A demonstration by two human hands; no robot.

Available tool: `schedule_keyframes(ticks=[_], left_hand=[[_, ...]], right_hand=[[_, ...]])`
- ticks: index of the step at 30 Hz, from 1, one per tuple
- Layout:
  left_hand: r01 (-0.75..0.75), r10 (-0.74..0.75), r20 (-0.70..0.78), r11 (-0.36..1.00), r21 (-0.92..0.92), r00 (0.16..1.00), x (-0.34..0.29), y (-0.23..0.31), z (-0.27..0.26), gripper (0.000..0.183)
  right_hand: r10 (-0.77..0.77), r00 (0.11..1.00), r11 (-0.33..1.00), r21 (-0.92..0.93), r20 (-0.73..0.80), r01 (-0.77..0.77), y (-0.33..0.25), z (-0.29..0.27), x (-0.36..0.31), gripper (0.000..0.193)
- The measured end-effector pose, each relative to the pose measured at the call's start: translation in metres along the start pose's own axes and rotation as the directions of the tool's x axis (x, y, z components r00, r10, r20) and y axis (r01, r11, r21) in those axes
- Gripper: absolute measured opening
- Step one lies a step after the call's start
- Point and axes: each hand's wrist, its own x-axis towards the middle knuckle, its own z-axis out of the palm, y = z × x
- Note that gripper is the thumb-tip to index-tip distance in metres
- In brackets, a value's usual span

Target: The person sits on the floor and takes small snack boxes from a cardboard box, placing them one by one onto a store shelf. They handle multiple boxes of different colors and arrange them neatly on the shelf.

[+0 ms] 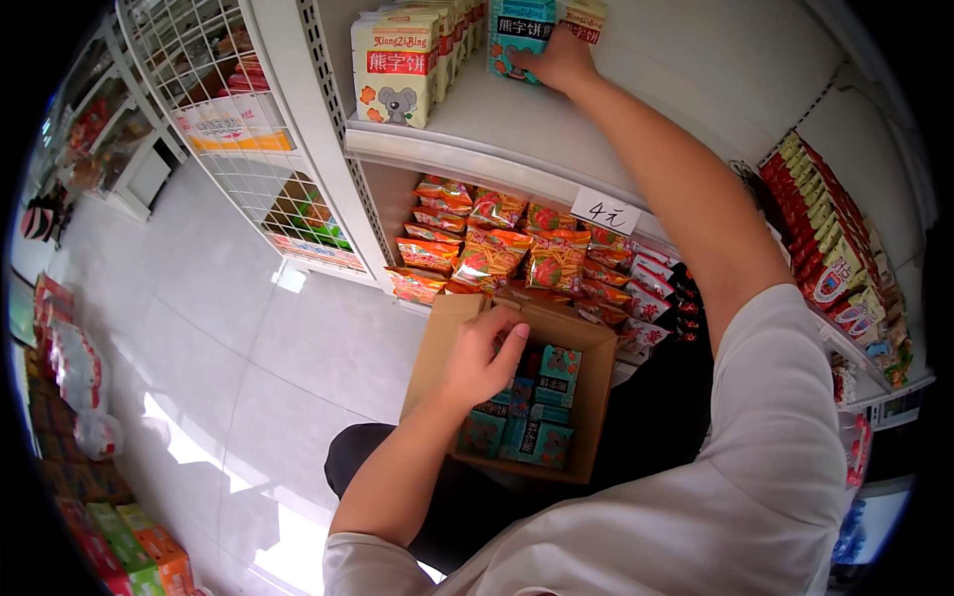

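Observation:
On the upper shelf, my right hand (562, 62) grips a teal biscuit packet (517, 30), its thumb across the front. A cream packet (584, 18) stands just behind that hand, and a row of cream packets (397, 65) with a koala picture stands to the left. My left hand (485, 356) is over the left side of an open cardboard box (594, 397), fingers curled and thumb out. What those fingers hold, if anything, is hidden. Inside the box lie several teal packets (545, 442), some partly covered by the left hand.
Below the shelf (477, 154), orange snack bags (492, 256) are stacked behind the box. A white price card (606, 211) hangs on the shelf edge. Red snack packs (815, 228) line the right shelf. A wire rack (229, 119) stands left, beside the tiled floor (199, 328).

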Motion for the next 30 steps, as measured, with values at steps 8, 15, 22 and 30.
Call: schedule_keyframes(ticks=[8,15,22,30], left_hand=[[-0.039,0.04,-0.006,0.993,0.111,0.999,0.021,-0.008,-0.018,0.013],[-0.059,0.052,0.045,0.98,0.189,0.998,0.033,-0.001,-0.012,0.01],[-0.11,0.1,0.051,0.965,0.237,0.994,0.031,-0.009,-0.006,0.01],[-0.104,0.086,0.075,0.957,0.272,0.993,0.026,-0.008,-0.007,0.008]], right_hand=[[0.167,0.983,0.961,-0.236,0.077,-0.145,-0.056,-0.006,0.003,0.045],[0.179,0.984,0.936,-0.306,-0.021,-0.176,-0.015,0.021,0.025,0.065],[0.187,0.982,0.953,-0.236,-0.031,-0.189,-0.025,0.024,0.023,0.06],[0.176,0.983,0.982,-0.055,-0.059,-0.18,0.011,0.039,0.038,0.035]])
